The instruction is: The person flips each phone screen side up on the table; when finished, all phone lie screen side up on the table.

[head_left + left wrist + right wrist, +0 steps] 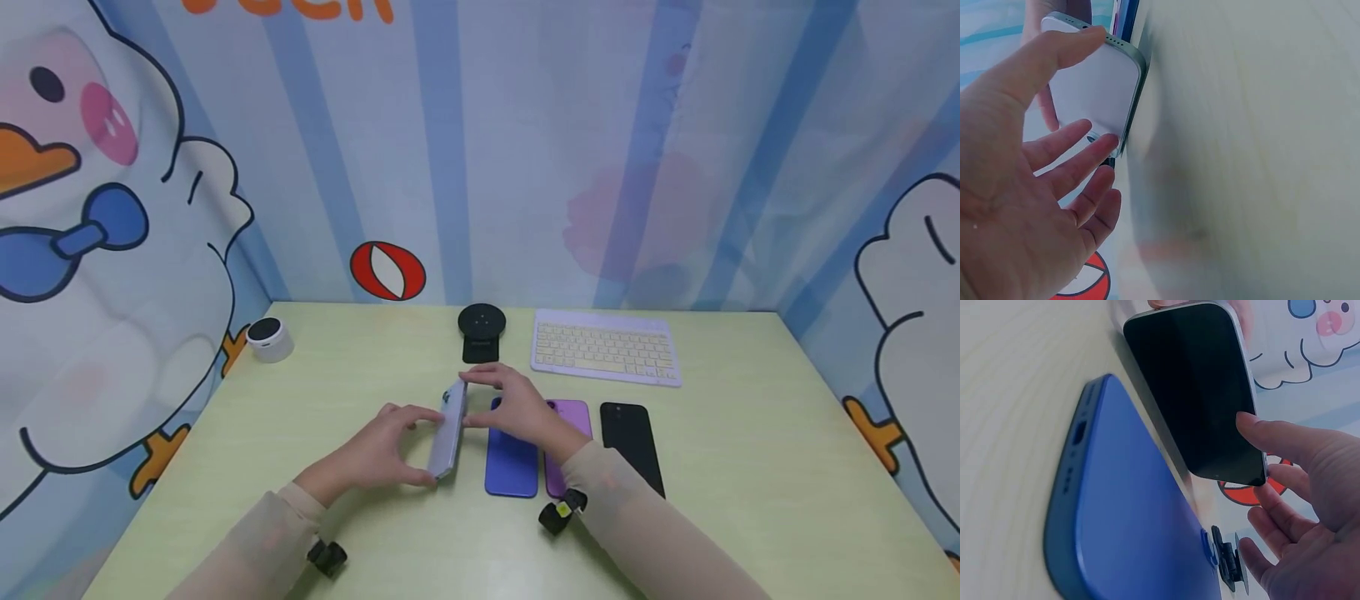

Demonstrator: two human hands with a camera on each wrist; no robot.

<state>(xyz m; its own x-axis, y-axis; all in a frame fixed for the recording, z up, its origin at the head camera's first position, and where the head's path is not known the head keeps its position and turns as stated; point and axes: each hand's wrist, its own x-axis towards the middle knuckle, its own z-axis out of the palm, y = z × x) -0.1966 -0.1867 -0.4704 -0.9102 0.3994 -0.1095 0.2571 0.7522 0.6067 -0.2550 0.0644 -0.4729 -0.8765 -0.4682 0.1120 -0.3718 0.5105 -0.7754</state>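
A silver-white smartphone (448, 429) stands tilted on its long edge between my two hands, left of the other phones. My left hand (381, 451) has its thumb on the phone's bottom edge and its fingertips at the pale back. My right hand (521, 408) pinches the upper end, its thumb on the dark screen (1188, 387) and fingers at the top edge. Just right of it lies a blue phone (512, 467), back up. Beside that are a purple phone (576, 419), partly behind my right wrist, and a black phone (632, 437).
A black round-topped stand (482, 323) is at the back middle. To its right lies a lilac keyboard (606, 348). A small white cylinder with a black top (271, 340) sits at the table's back left corner. A printed curtain (510, 150) hangs behind.
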